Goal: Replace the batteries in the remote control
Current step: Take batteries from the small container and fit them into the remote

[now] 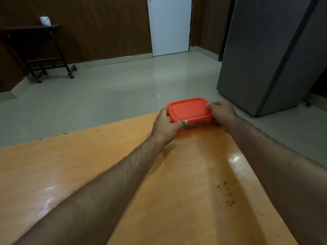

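Note:
A small plastic box with a red lid point(189, 109) stands at the far edge of the orange wooden table point(99, 165). My left hand point(166, 124) grips its left end, thumb along the near rim. My right hand point(222, 112) holds the right end, fingers curled over the lid's edge. The lid is on. Through the clear wall below the lid dark contents show, too small to tell. No remote control or loose batteries are in view.
Dark specks point(228, 193) lie on the table at the right. Beyond the table is a pale tiled floor, a grey refrigerator point(269, 55) at the right, a white door point(169, 25) and a dark rolling side table point(39, 50) at the left.

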